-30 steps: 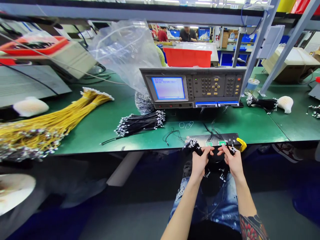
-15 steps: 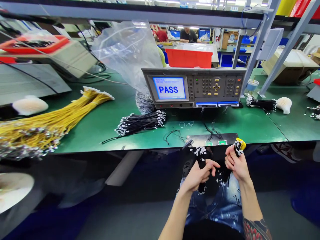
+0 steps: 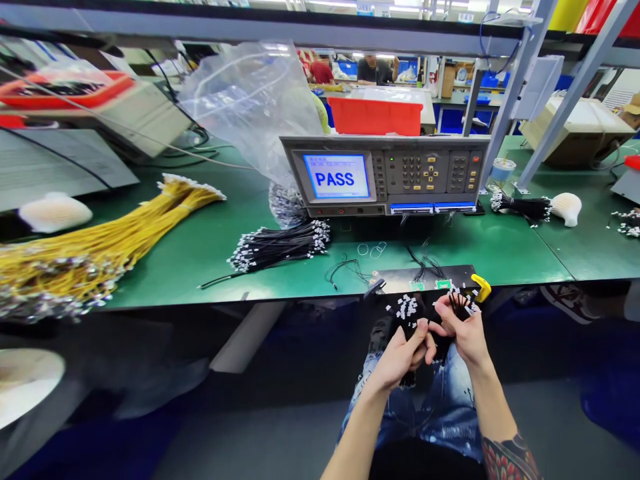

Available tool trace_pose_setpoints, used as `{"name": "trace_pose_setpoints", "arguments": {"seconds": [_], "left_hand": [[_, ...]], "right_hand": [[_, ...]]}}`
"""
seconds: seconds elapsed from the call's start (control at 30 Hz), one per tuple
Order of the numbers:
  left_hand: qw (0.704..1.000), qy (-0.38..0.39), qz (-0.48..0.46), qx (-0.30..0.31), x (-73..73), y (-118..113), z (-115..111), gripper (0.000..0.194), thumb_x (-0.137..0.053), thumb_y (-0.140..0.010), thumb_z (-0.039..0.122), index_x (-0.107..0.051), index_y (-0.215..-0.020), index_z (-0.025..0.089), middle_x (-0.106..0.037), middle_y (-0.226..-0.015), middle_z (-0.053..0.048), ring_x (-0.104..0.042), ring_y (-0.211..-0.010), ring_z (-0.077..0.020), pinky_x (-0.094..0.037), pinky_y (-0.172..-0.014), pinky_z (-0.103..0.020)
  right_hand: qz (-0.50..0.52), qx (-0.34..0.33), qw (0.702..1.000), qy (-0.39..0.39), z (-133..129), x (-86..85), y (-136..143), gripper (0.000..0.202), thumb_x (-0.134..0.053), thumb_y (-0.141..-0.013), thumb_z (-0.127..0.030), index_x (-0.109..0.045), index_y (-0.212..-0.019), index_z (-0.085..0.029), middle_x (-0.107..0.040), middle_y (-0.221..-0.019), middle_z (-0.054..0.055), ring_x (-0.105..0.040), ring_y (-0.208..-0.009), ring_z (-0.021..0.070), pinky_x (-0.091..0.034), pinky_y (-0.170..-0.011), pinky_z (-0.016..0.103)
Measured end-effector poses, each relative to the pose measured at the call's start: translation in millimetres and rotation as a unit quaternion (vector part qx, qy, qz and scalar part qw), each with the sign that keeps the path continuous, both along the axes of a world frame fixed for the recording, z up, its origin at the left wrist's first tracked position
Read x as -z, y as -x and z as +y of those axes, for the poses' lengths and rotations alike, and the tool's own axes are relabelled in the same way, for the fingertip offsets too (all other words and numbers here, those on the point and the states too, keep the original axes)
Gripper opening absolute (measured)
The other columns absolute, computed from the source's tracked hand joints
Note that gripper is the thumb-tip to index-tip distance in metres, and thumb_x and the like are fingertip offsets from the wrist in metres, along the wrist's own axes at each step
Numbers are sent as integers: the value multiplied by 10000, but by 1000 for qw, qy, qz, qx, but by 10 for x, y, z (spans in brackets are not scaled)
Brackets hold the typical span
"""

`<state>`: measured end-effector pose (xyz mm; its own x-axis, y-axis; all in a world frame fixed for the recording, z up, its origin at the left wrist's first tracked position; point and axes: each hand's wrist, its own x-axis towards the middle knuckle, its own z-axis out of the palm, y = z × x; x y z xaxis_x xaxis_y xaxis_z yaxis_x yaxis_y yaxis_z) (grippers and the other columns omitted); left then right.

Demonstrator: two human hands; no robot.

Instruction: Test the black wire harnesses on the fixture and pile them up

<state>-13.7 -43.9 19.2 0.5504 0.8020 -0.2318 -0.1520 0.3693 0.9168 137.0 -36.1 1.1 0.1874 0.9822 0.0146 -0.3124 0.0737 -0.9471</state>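
Both of my hands are close together over my lap, just in front of the bench edge. My left hand (image 3: 411,355) is closed around a bundle of black cables (image 3: 406,308) whose white connectors fan out above the fingers; its lower end hangs beneath the hand. In my right hand (image 3: 463,328) a smaller bunch of black cables (image 3: 459,303) with white connectors is gripped. Right behind that bunch a yellow clamp handle (image 3: 481,288) sticks out at the bench edge. A black fixture plate (image 3: 393,279) with small green boards (image 3: 443,284) lies on the bench above my hands.
A tester (image 3: 385,177) reading PASS stands on the green bench (image 3: 175,267). Bundled black cables (image 3: 280,245) lie left of it, with yellow cables (image 3: 125,233) farther left. A plastic bag (image 3: 250,100) hangs behind. More black cables (image 3: 525,208) lie right. People sit in the background.
My right hand has moved left and slightly down from the yellow clamp toward my left hand, carrying its cable bunch. The two hands now nearly meet. The view shifted slightly.
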Motion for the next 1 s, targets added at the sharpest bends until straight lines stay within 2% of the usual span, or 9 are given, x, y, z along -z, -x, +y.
{"name": "trace_pose_setpoints", "arguments": {"seconds": [0.1, 0.2, 0.3, 0.37, 0.47, 0.6, 0.73, 0.87, 1.0], "left_hand": [[999, -9, 12, -37, -9, -33, 4, 664, -615, -813, 811, -654, -875, 151, -392, -511, 91, -162, -411, -47, -104, -408, -222], [994, -57, 52, -79, 20, -55, 5, 649, -647, -787, 813, -608, -787, 165, -334, -532, 96, -215, -439, -55, -114, -422, -226], [988, -73, 71, -112, 69, -61, 10, 662, -648, -766, 832, -583, -768, 174, -316, -536, 99, -228, -440, -57, -123, -421, -227], [991, -45, 69, -104, 98, -49, 16, 668, -647, -755, 842, -591, -802, 178, -302, -527, 110, -207, -421, -55, -120, -412, -225], [994, 4, 68, -90, 116, -6, 34, 694, -688, -702, 850, -611, -828, 172, -289, -513, 123, -178, -397, -45, -107, -394, -219], [984, 29, 49, -170, 92, 68, 74, 671, -788, -647, 790, -636, -791, 153, -310, -503, 120, -161, -391, -19, -70, -400, -198], [966, 30, -24, -255, 53, 126, 109, 604, -883, -622, 670, -693, -792, 123, -500, -579, 64, -156, -398, 14, -65, -398, -182], [965, 50, -80, -244, 51, 152, 123, 591, -945, -588, 565, -741, -925, 124, -659, -739, 2, -161, -396, 33, -76, -379, -175], [968, 55, -94, -225, 59, 118, 134, 558, -942, -615, 541, -740, -930, 127, -639, -712, 13, -173, -393, 28, -85, -373, -171]], "right_hand": [[4, 18, 1000, -4, -17, 27, 7, 322, -842, -785, -480, -722, -812, -183, -438, -489, -88, -280, -378, 48, -232, -365, 216], [-58, 55, 997, -15, -55, 9, 46, 305, -850, -775, -472, -763, -819, -183, -618, -582, -19, -499, -459, 105, -426, -451, 251], [-108, 68, 991, -39, -63, -25, 65, 287, -847, -780, -470, -771, -783, -193, -748, -780, 56, -681, -690, 195, -562, -645, 316], [-86, 69, 993, -38, -41, -30, 46, 304, -830, -798, -494, -765, -799, -197, -752, -824, 58, -633, -604, 156, -525, -556, 291], [23, 80, 997, -9, 13, -18, -28, 346, -791, -829, -549, -722, -857, -211, -745, -846, 40, -314, -383, 31, -270, -349, 234], [132, 118, 984, 4, 85, -4, -125, 388, -837, -766, -553, -658, -828, -215, -696, -691, -9, -166, -360, 2, -130, -343, 200], [94, 99, 990, 21, 158, 68, -121, 386, -882, -688, -513, -715, -747, -170, -582, -511, -40, -209, -341, 12, -123, -350, 204], [2, 119, 993, 14, 225, 190, -61, 357, -844, -733, -492, -728, -714, -156, -582, -498, -28, -300, -368, 46, -178, -368, 223], [-56, 147, 988, 7, 264, 249, -43, 341, -818, -757, -484, -712, -706, -164, -619, -542, -10, -464, -448, 101, -336, -423, 243]]}}
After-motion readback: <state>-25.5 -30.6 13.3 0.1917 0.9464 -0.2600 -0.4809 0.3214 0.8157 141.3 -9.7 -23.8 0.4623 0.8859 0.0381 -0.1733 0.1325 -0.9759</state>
